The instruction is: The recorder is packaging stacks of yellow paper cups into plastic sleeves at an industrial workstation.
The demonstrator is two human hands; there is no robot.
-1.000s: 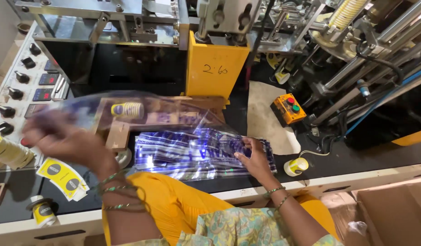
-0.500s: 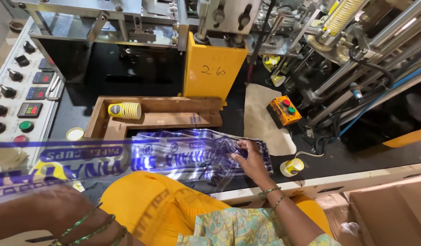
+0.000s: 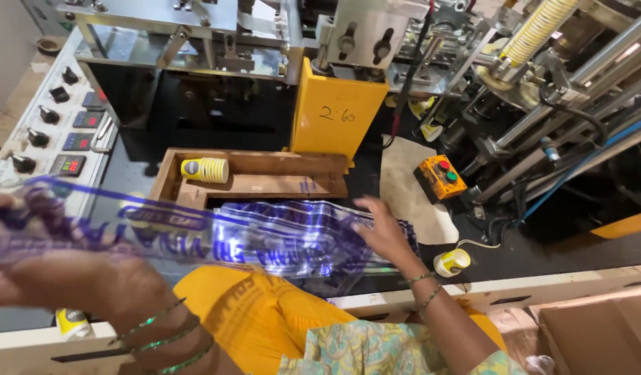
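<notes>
At the lower left of the frame your left hand (image 3: 70, 278) has its grip closed on one clear plastic bag with blue print (image 3: 119, 232), lifted and blurred. Right of it, mid-frame, the stack of printed bags (image 3: 292, 239) lies on the counter (image 3: 542, 253) below the wooden tray (image 3: 265, 182). Your right hand (image 3: 383, 232) rests flat on the stack's right end, fingers spread.

Lighting even, fairly bright on my feed, soft shadows only. Glare streaks on clear printed bag (image 3: 285, 236). Left hand (image 3: 70, 278) badly motion-blurred, close to lens. Right hand (image 3: 383, 232) reasonably sharp. Wide-angle bend toward edges. Machine (image 3: 348, 42) at top in focus, dark recess beneath.
</notes>
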